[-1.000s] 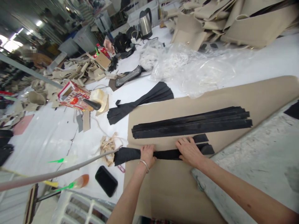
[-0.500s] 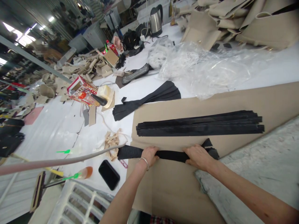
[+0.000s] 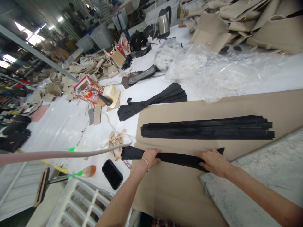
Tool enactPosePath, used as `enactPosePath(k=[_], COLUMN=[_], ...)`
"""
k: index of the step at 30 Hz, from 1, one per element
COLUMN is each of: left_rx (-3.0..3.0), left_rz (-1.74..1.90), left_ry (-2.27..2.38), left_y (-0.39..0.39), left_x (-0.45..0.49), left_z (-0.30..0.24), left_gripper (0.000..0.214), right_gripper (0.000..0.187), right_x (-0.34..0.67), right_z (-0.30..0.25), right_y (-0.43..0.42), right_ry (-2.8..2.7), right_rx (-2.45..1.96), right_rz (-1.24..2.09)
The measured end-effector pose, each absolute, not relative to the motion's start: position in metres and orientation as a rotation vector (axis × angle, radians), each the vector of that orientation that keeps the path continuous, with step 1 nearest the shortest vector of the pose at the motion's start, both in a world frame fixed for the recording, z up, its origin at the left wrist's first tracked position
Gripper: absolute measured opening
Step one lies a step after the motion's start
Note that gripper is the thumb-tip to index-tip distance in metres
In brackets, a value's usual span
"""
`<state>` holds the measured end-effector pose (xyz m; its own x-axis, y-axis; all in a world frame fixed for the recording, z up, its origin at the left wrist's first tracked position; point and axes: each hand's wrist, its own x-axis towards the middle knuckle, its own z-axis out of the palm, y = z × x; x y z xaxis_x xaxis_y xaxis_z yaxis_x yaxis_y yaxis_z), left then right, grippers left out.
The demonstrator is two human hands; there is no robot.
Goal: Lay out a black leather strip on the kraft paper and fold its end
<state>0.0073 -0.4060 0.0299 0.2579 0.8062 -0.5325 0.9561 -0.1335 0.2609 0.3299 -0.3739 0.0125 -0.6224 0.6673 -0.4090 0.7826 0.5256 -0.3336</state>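
Observation:
My left hand [image 3: 151, 158], with a bracelet at the wrist, is closed on a bundle of black strips [image 3: 180, 159]. The bundle's left end fans out beyond that hand. My right hand [image 3: 214, 162] grips the same bundle near its other end, where dark tips poke out past the fingers. Between the hands the strips run taut, sagging slightly to the right, over a sheet of tan material [image 3: 163, 186]. Just beyond lies a second, longer stack of black strips [image 3: 208, 127], flat on the sheet. Both thumbs point inward; the fingertips are partly hidden.
A third black strip bundle [image 3: 151, 101] lies twisted behind. To the left are a phone [image 3: 112, 174], a glue container [image 3: 88, 171] and a pale hose [image 3: 71, 156]. Clear plastic [image 3: 213, 72] and tan bag pieces [image 3: 279, 34] lie behind. A stone slab [image 3: 265, 167] edges the right.
My right hand has slid rightward along the strips, so more of the bundle shows between my hands. My left hand stays in nearly the same place. The view has shifted slightly.

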Motion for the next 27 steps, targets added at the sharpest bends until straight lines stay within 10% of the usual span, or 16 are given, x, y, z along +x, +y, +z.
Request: enactPosePath(k=[16, 27], left_rx=[2.273, 2.497], left_rz=[-0.134, -0.207], left_ry=[1.983, 2.095], left_y=[-0.401, -0.477], left_x=[-0.047, -0.061], left_z=[0.069, -0.006], left_gripper=[0.026, 0.035], right_gripper=[0.016, 0.026], right_x=[0.336, 0.377], right_z=[0.056, 0.012], right_y=[-0.347, -0.387], right_ry=[2.796, 2.689], right_rx=[1.526, 1.580], right_rz=[-0.094, -0.050])
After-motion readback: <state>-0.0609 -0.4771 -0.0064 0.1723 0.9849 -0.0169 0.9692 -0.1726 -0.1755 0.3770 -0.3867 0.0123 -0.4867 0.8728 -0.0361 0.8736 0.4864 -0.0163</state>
